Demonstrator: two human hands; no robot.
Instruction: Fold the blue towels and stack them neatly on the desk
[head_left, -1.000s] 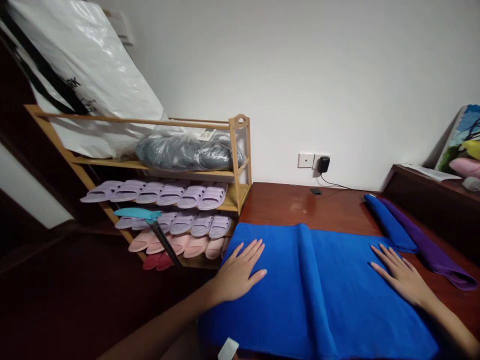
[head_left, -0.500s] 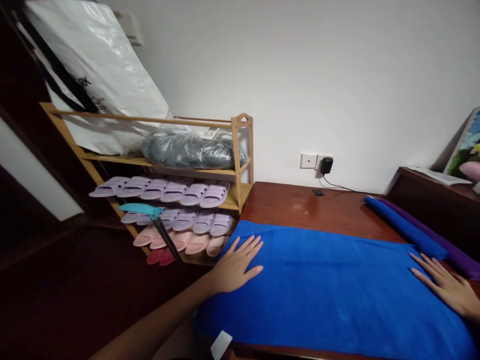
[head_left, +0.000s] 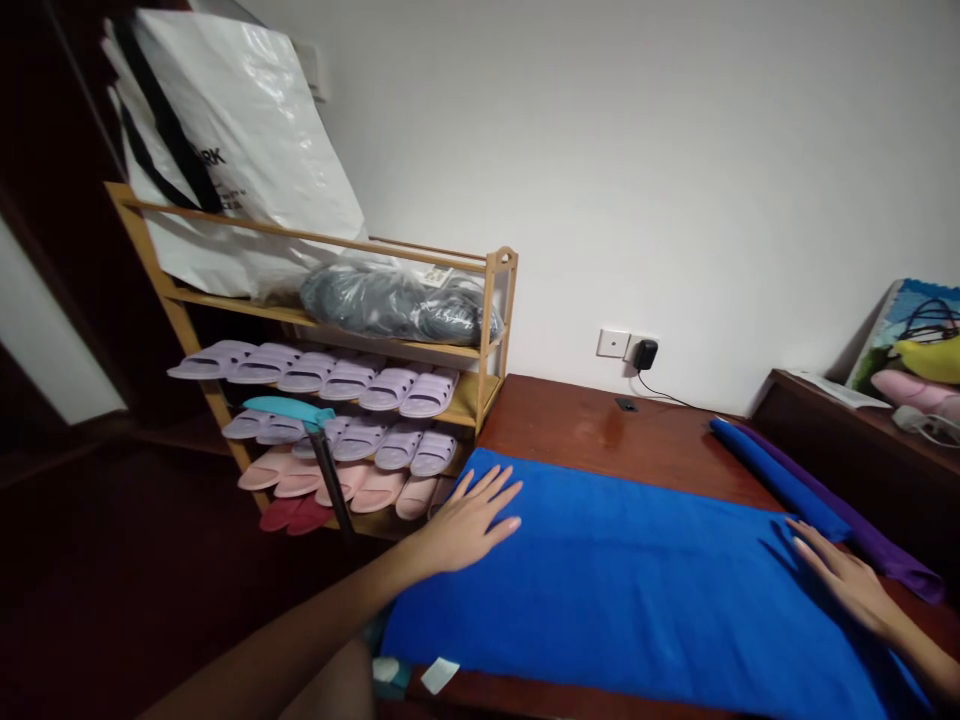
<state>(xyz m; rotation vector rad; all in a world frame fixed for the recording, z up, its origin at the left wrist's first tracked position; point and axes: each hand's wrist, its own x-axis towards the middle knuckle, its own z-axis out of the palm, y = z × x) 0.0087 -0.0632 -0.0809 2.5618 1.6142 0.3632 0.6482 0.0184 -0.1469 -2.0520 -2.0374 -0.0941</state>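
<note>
A bright blue cloth (head_left: 622, 570), like a towel, lies spread over the reddish-brown wooden tabletop (head_left: 570, 425). A white label (head_left: 439, 675) sticks out at its near left edge. My left hand (head_left: 472, 520) rests flat on the cloth's left side, fingers spread. Over at the right edge, my right hand (head_left: 836, 570) is open with fingers stretched out, near or touching the cloth. Beyond the right hand lie a rolled blue cloth (head_left: 776, 480) and a purple cloth (head_left: 885, 555) side by side. Neither hand grips anything.
To the left stands a wooden shoe rack (head_left: 495, 300) with lilac slippers (head_left: 356, 380), pink slippers (head_left: 379, 487) and a white bag (head_left: 255, 130). A teal-topped pole (head_left: 289, 410) rises before it. A black plug adapter (head_left: 645, 354) is in the wall; a raised ledge (head_left: 817, 420) borders the right.
The camera view has shifted. My right hand has moved inward and looks slightly raised at the cloth's right edge. My left hand stays flat on the left side.
</note>
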